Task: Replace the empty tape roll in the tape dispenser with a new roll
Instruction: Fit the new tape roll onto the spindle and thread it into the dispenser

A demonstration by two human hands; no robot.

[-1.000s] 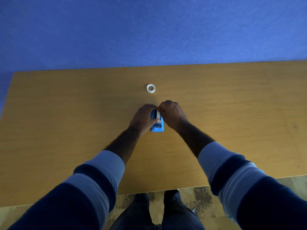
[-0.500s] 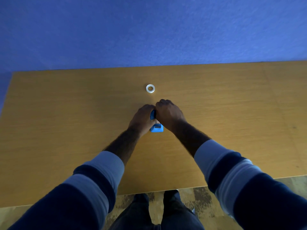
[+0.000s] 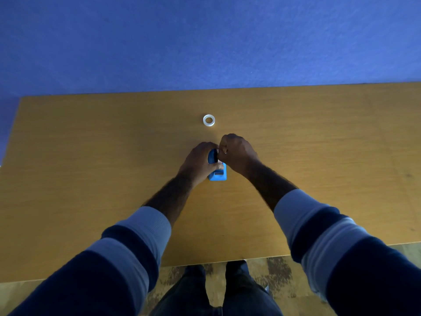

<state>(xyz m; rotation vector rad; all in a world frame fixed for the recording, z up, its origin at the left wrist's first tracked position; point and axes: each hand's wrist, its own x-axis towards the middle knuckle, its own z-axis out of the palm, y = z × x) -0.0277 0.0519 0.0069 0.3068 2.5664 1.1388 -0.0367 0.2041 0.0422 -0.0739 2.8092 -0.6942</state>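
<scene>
A: Status? 
B: Left hand [image 3: 197, 164] clamps the small blue plastic tape dispenser [image 3: 217, 173] on the wooden counter [image 3: 91, 156]. Right hand [image 3: 237, 153] has closed over its top; the roll seen a second ago is now covered.
A: Seated? 
B: Can't tell. White tape ring [image 3: 209, 120] lies apart, beyond both hands.

It looked like an office or study room: a plain wood-laminate desk [image 3: 91, 179] stood against a bare blue wall [image 3: 205, 42], with a small blue tape dispenser [image 3: 218, 175] on it
</scene>
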